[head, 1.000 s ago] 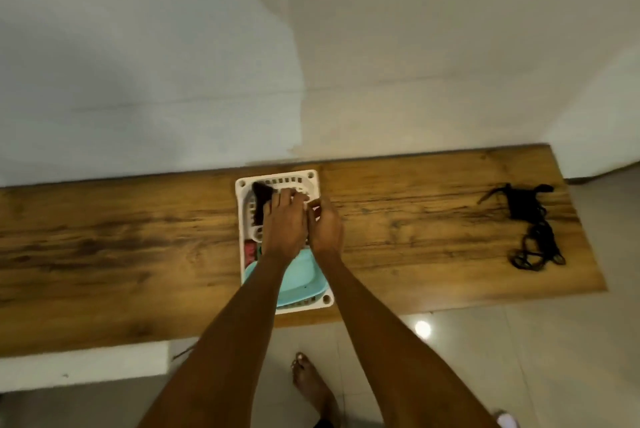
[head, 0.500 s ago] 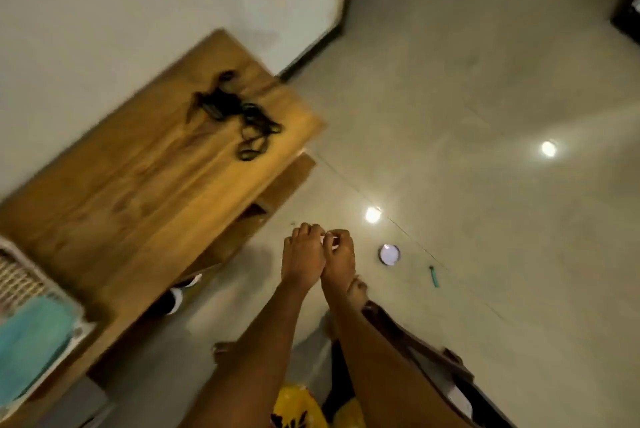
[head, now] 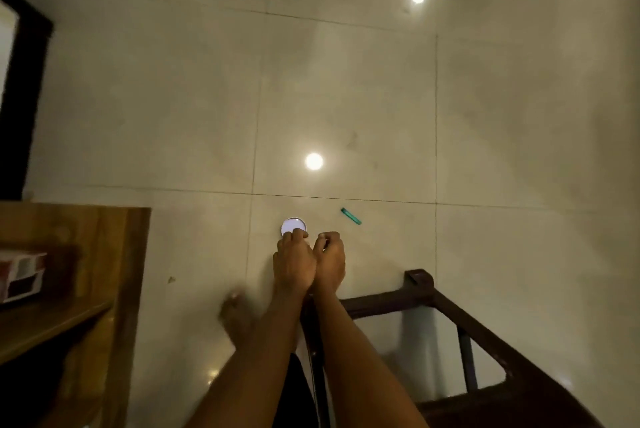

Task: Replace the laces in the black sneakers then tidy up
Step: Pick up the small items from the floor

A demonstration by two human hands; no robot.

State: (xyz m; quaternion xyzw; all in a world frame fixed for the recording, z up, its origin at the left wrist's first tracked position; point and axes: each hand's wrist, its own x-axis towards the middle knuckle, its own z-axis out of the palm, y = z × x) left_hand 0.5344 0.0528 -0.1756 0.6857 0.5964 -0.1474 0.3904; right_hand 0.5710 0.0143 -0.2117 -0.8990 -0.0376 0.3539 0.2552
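No sneakers and no laces are in view. My left hand (head: 294, 256) and my right hand (head: 330, 256) are held out side by side, wrists touching, above the tiled floor. The fingers of both are curled inward. A small pale bit (head: 325, 246) shows between the right hand's thumb and fingers; it is too small to identify. Whether the left hand's fingertips also pinch it is hard to see.
The end of the wooden bench (head: 104, 254) with a lower shelf fills the left; a red and white box (head: 20, 275) sits there. On the floor lie a white round disc (head: 292, 224) and a small green stick (head: 350, 216). A dark wooden frame (head: 450, 306) stands at lower right. My bare foot (head: 239, 320) is below.
My view has swung right, away from the basket and black laces on the bench, down to the floor. Both hands left the basket and stayed together, fingers curled.
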